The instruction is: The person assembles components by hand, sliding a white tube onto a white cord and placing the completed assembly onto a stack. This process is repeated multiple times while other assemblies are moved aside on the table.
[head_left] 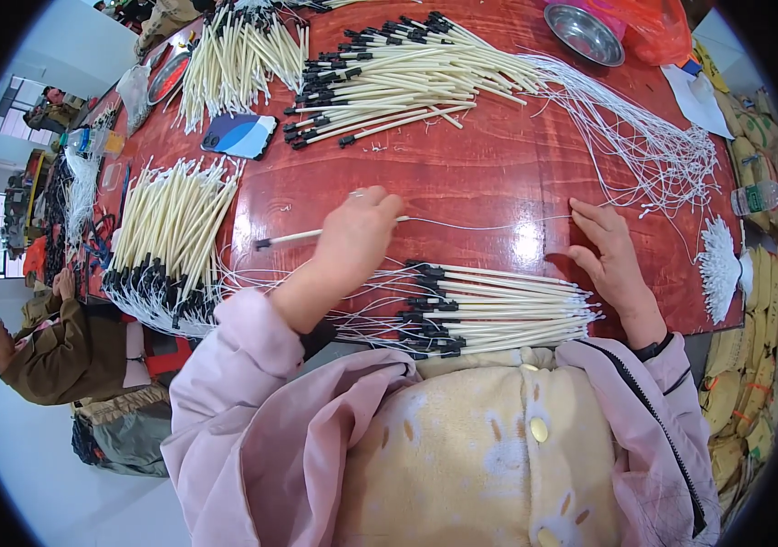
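Left hand point(359, 230) grip pinching cream stick point(298, 236); right hand point(614, 260) grip spread (stick bundle point(517, 315) crowding near side, phone point(241, 136) beyond).

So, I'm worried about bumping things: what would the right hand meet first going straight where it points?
Probably the pale rods piled at top centre, across the red tabletop; the height of the right hand is unclear.

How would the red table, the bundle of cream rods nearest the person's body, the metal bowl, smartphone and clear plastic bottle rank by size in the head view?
1. Red table
2. Bundle of cream rods
3. Metal bowl and smartphone: too alike to rank
4. Clear plastic bottle
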The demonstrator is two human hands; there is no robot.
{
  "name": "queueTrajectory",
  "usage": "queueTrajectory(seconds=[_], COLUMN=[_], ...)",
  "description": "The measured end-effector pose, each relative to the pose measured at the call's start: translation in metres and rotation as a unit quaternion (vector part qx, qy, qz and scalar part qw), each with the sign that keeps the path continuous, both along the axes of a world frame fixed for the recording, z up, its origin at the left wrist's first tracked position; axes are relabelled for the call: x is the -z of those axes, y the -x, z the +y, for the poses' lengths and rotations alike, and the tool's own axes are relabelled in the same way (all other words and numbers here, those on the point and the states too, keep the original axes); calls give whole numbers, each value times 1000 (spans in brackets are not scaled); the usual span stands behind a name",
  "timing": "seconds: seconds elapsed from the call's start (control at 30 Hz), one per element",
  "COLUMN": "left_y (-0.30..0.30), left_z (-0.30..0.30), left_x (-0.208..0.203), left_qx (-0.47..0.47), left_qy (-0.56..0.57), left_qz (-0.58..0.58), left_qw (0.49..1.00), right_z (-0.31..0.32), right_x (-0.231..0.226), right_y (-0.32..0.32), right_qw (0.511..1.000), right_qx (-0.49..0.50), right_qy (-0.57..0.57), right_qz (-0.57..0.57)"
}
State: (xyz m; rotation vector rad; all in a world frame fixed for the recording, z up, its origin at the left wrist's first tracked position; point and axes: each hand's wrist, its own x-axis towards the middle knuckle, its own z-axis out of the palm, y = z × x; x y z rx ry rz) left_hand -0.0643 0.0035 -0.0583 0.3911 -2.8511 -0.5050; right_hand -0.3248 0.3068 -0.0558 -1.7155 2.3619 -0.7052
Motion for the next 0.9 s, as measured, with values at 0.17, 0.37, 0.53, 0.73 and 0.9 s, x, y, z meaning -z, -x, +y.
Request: queueTrajectory(seconds=[0.17, 0.37, 0.53, 0.73, 0.9], left_y=[77, 111, 91, 112, 121], left_z=[42, 77, 62, 77, 72], left_x=[-7, 2, -10, 4, 13], left_qx=[105, 144, 69, 160, 198], left_qy=[51, 20, -3, -10, 43], left_qz=[-57, -33, -42, 19, 8], left_qw=[992, 989, 997, 987, 979], right_z=[-26, -42, -33, -41, -46], right_x=[-5, 3, -6, -8, -11], right_y=[-25, -31, -13, -19, -15], right_qw=[997, 993, 997, 994, 990], right_qx=[-68, -101, -39, -81, -78], right_qy=[-14, 19, 41, -12, -52], right_qz=[42, 54, 46, 75, 102])
